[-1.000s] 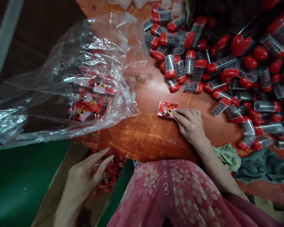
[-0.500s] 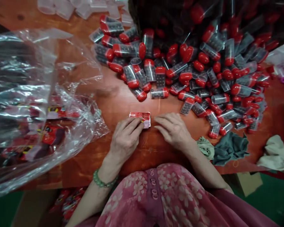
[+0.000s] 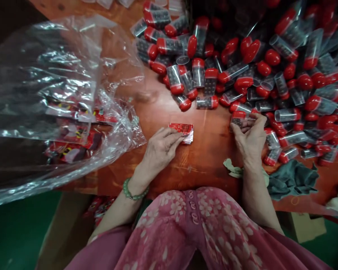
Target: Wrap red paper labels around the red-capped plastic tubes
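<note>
A small stack of red printed labels (image 3: 183, 128), seemingly thin and shiny, lies on the orange tabletop in front of me. My left hand (image 3: 162, 147) is at its near left side, fingertips pinched together on the top label's pale lower part. To the right, my right hand (image 3: 251, 138) has its thumb and fingers around a short clear tube with a red cap (image 3: 238, 117) at the front edge of a large pile. The tube looks dark inside; its lower end is partly covered by my fingers.
Many similar red-capped tubes (image 3: 210, 80) are heaped across the back and right. A clear plastic bag (image 3: 121, 127) with red printed pieces lies left. Dark green cloth (image 3: 294, 178) and pale green cloth (image 3: 232, 168) rest near the front edge. A cardboard box (image 3: 308, 227) stands below.
My right hand has moved from beside the labels to the tube pile and closed on a tube. My left hand stays at the labels, its fingers more pinched. The whole view has shifted.
</note>
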{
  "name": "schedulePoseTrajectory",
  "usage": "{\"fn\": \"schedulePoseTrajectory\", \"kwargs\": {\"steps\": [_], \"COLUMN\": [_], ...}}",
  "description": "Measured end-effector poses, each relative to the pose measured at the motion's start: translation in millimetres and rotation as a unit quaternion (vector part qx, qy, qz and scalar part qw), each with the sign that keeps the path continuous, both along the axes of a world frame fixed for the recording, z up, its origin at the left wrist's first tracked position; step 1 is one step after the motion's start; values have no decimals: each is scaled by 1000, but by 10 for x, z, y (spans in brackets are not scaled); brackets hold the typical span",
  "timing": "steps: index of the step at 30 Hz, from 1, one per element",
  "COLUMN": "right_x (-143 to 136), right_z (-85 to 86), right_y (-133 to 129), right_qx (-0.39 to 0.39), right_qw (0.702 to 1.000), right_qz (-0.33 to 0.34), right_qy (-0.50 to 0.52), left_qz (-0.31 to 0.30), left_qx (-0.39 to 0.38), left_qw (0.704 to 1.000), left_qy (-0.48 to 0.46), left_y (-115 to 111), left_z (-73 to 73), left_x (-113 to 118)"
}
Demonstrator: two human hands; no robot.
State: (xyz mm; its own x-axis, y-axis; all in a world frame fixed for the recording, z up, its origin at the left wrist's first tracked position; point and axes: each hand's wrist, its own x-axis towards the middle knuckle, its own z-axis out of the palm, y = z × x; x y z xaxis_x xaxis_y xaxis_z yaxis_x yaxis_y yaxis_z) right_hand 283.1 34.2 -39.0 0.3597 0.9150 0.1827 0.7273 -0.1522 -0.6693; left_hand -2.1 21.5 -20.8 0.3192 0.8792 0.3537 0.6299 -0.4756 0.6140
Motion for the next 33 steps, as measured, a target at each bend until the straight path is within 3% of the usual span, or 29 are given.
{"fn": "schedulePoseTrajectory", "kwargs": {"steps": [6, 10, 14, 17, 20, 26, 30, 33], "right_x": [-166, -352, -483, -516, -559, -770, -844, -823], "right_z": [155, 343, 508, 551, 514, 342, 306, 305], "right_y": [-99, -175, -196, -187, -160, -79, -59, -37], "right_qx": [11, 9, 21, 18, 18, 10, -19, -29], "right_qw": [976, 951, 930, 924, 921, 909, 903, 904], "right_qz": [157, 272, 344, 359, 369, 417, 417, 408], "right_qy": [148, 148, 127, 132, 126, 1, -99, -127], "left_qz": [32, 85, 90, 88, 81, 40, 17, 33], "left_qx": [-49, -48, 3, 75, 92, 13, -40, -59], "left_qw": [996, 988, 990, 992, 992, 999, 999, 997], "left_qy": [-69, -120, -112, -59, 5, 14, 6, -34], "left_y": [23, -13, -50, -69, -93, -100, -47, -26], "left_z": [-20, -5, 8, -53, -126, -60, 33, 90], "left_x": [20, 26, 3, 2, 19, -25, -69, -99]}}
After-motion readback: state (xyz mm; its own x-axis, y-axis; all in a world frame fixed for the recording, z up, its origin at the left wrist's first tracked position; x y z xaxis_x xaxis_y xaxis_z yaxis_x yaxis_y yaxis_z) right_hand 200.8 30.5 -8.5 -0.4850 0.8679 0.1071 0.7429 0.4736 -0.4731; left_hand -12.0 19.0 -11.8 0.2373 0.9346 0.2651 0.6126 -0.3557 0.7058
